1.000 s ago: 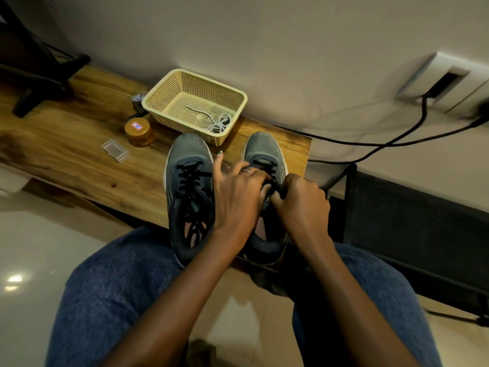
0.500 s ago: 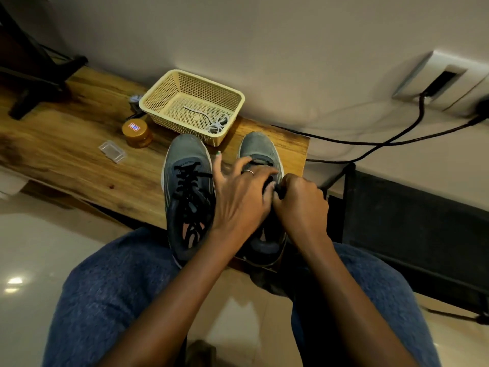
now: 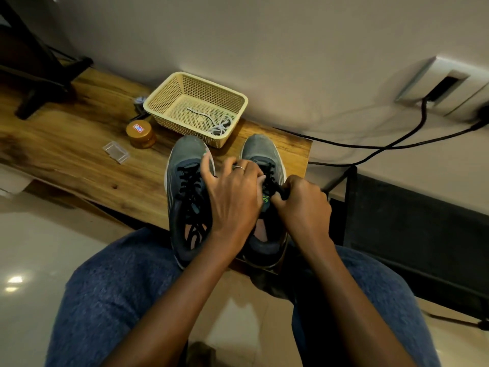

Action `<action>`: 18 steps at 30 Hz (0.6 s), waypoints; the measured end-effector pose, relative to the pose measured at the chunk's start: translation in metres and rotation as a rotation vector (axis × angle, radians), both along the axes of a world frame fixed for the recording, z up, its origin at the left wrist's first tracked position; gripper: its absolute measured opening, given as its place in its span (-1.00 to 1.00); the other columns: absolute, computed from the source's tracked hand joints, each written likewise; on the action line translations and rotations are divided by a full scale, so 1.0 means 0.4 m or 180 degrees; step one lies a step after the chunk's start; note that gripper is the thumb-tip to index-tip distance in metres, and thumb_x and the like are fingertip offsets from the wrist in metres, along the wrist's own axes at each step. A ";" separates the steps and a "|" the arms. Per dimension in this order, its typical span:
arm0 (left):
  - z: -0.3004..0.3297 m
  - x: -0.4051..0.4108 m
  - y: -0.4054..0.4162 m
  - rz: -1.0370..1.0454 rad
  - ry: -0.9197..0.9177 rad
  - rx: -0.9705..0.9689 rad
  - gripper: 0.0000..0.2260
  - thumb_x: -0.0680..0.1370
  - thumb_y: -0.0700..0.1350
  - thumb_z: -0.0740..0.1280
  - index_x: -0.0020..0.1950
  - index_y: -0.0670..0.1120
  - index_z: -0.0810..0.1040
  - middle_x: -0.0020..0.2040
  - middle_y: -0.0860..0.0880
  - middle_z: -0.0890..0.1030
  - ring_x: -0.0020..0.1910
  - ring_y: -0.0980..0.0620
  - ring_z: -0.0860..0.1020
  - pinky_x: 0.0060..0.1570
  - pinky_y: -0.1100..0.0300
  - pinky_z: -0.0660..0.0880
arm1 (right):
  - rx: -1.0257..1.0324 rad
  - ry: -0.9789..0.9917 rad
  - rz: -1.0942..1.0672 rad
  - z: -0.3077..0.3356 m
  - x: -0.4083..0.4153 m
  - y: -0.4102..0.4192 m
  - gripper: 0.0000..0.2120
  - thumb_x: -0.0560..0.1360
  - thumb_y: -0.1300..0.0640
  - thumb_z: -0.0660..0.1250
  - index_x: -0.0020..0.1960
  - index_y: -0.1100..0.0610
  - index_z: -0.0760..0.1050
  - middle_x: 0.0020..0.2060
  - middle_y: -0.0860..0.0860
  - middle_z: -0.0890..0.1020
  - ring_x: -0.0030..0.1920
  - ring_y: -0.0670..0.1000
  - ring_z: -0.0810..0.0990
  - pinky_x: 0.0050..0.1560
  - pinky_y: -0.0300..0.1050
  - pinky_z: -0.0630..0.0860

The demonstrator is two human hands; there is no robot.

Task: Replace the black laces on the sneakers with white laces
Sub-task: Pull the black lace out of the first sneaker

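Two grey sneakers stand side by side on the near end of a wooden bench [image 3: 79,160], toes toward the wall. The left sneaker [image 3: 186,186] shows its black laces threaded. Over the right sneaker [image 3: 260,152] both hands work at the black lace [image 3: 270,178]. My left hand [image 3: 232,197] reaches across with fingers curled at the lacing; its little finger sticks out. My right hand [image 3: 304,207] pinches the black lace by the tongue. White laces [image 3: 219,125] lie in a cream plastic basket [image 3: 164,99] behind the shoes.
A small amber jar [image 3: 140,133] and a clear plastic case [image 3: 116,152] sit on the bench left of the shoes. Black cables [image 3: 397,147] run along the wall to a socket at right. A dark panel [image 3: 412,229] stands right of the bench. My knees fill the foreground.
My right hand has pulled slightly right and toward me, opening a gap that shows the tongue's green label. My left hand's fingers have shifted further up the lacing.
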State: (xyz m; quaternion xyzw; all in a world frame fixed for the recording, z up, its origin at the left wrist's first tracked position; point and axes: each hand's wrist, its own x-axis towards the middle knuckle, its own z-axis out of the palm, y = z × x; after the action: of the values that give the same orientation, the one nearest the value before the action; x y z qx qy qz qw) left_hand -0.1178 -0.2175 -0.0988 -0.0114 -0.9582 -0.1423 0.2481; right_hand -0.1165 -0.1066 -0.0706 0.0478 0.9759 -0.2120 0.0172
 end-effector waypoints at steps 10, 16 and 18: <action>-0.015 -0.003 0.011 -0.0424 -0.0321 -0.0107 -0.83 0.51 0.03 0.31 0.01 0.01 0.63 0.00 0.09 0.65 0.24 -0.02 0.46 0.38 -0.27 0.00 | 0.0136 0.0001 0.0095 0.002 -0.003 -0.002 -0.83 0.53 0.05 0.25 -0.07 0.17 0.47 -0.13 0.13 0.60 -0.09 0.22 0.57 -0.25 -0.09 0.34; -0.018 -0.002 0.012 -0.0307 -0.0099 -0.0084 -0.89 0.49 -0.02 0.40 -0.06 -0.04 0.61 -0.13 0.06 0.65 0.10 -0.02 0.53 0.36 -0.22 0.00 | 0.0054 -0.0023 0.0029 0.003 -0.005 0.001 -0.82 0.50 0.05 0.30 -0.07 0.17 0.49 -0.15 0.13 0.59 -0.10 0.22 0.57 -0.26 -0.10 0.34; -0.012 -0.003 0.008 -0.0055 -0.0092 -0.0048 -0.89 0.53 0.00 0.33 -0.04 -0.01 0.59 -0.12 0.07 0.63 0.11 -0.01 0.52 0.36 -0.21 -0.02 | 0.0036 -0.0001 0.0002 0.001 -0.007 0.003 -0.83 0.50 0.06 0.31 -0.06 0.18 0.49 -0.15 0.13 0.59 -0.10 0.22 0.57 -0.25 -0.09 0.38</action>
State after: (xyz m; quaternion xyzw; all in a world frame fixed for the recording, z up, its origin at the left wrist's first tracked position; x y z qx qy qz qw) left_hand -0.1188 -0.2142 -0.1036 -0.0195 -0.9626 -0.1374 0.2329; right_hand -0.1193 -0.1052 -0.0701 0.0476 0.9771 -0.2064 0.0173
